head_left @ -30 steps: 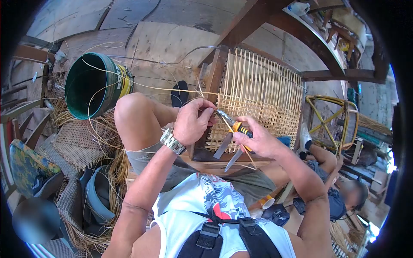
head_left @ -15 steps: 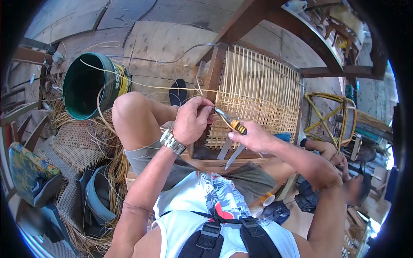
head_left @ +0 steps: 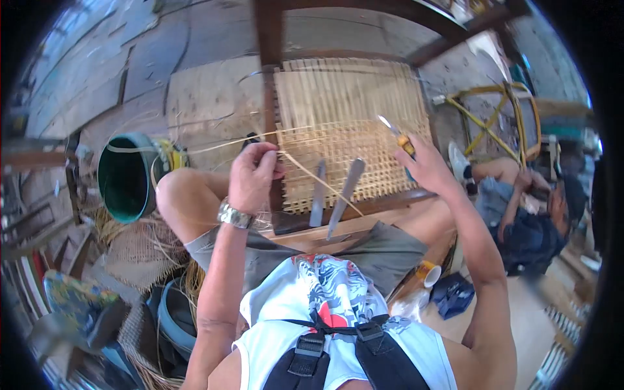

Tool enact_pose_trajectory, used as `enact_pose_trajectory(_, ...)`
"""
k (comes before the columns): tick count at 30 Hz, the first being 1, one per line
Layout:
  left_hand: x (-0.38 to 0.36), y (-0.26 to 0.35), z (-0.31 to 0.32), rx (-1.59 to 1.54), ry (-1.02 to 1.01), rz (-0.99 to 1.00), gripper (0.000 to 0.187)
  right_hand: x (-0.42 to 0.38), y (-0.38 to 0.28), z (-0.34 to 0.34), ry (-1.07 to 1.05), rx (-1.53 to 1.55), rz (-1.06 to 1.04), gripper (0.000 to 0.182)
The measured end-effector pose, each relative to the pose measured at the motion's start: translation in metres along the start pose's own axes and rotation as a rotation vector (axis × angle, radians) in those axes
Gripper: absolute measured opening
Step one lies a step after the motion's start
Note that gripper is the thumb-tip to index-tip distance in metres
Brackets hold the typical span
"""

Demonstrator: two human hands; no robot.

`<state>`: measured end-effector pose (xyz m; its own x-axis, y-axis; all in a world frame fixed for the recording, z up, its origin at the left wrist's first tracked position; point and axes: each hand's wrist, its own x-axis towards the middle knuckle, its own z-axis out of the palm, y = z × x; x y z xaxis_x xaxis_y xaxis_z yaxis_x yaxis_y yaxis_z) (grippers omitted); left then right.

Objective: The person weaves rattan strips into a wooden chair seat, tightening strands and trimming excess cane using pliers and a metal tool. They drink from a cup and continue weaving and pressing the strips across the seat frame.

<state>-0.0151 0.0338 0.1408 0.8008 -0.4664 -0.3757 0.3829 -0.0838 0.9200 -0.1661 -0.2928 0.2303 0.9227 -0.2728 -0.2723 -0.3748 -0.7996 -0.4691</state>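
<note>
My left hand (head_left: 252,175) is closed at the left rail of the wooden chair frame (head_left: 272,104), its thumb and fingers pinching a cane strand (head_left: 318,177). The strand's loose end slants across the woven cane panel (head_left: 364,140). Another pale strand runs from the bucket side to the rail just above my fingers. In my right hand (head_left: 426,166), over the panel's right part, is a plier-like tool (head_left: 404,143) with a silver tip and yellow handle. Its tip points up and left, away from my left hand. Two flat metal blades (head_left: 346,195) lie on the panel's near edge.
A green bucket (head_left: 127,179) stands at left beside my knee. Blue-grey tub (head_left: 175,318) and loose cane lie below it. On the right sits another person (head_left: 530,221) near a yellow rattan frame (head_left: 484,140). A cup (head_left: 427,273) lies beside my leg.
My right hand has moved the tool right and farther up the panel, away from my left hand. A loose strand end now slants over the weave. The whole view has shifted.
</note>
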Motion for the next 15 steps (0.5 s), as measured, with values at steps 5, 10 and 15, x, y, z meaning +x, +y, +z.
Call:
enact_pose_trajectory(5,0.006,-0.004,0.0,0.098,-0.014,-0.036,0.023,0.02,0.019,0.035,0.325,-0.11,-0.006,0.046)
enact_pose_trajectory(10,0.007,-0.003,0.01,0.175,0.003,-0.014,0.025,0.035,0.005,0.064,0.318,-0.091,0.022,0.053)
enact_pose_trajectory(15,0.011,-0.005,0.01,0.163,0.037,-0.065,0.02,0.021,0.01,0.081,0.443,-0.387,-0.156,0.055)
